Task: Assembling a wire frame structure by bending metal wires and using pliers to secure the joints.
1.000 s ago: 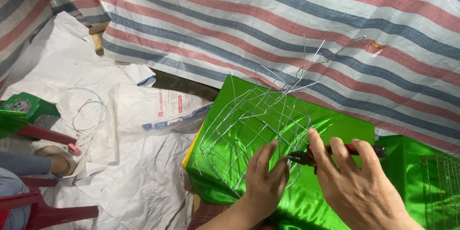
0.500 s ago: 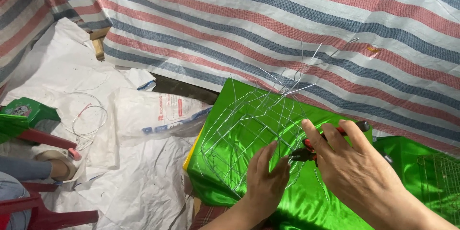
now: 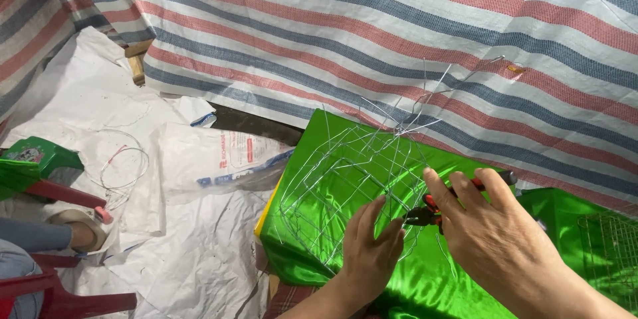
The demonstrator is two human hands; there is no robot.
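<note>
I see the right hand [image 3: 505, 242] low on the right side, closed around red-handled pliers [image 3: 438, 209]; the red grips come out btw the thumb and forefinger, and the dark nose of the tool points left, at the wire. The fingers [image 3: 465, 189] lie over the handles, so the grip looks firm, not wide.

The left hand [image 3: 369, 256] is just beside it, to the left. Its fingers are nearly straight and close together, resting on the lower edge of the wire frame [image 3: 345, 186]. I cannot tell if it pinches a wire or only presses on it, bc the palm side is hidden from me.

The wire frame is a thin, silver, cage-like shape w/ many crossing wires. It sits on shiny green fabric [image 3: 332, 252], near the middle of the view, and some loose wire ends [image 3: 432, 93] stick up from its top right part. The plier nose is at the right lower part of the frame, btw both hands.

Behind is a striped tarp [image 3: 372, 33] in red, blue and white. On the left lie white sacks [image 3: 199, 159] and a thin coil of wire [image 3: 126, 166]. A green plastic stool [image 3: 36, 163] w/ red legs stands at the far left edge, and a second wire mesh [image 3: 608, 246] is at the far right on the green fabric.
</note>
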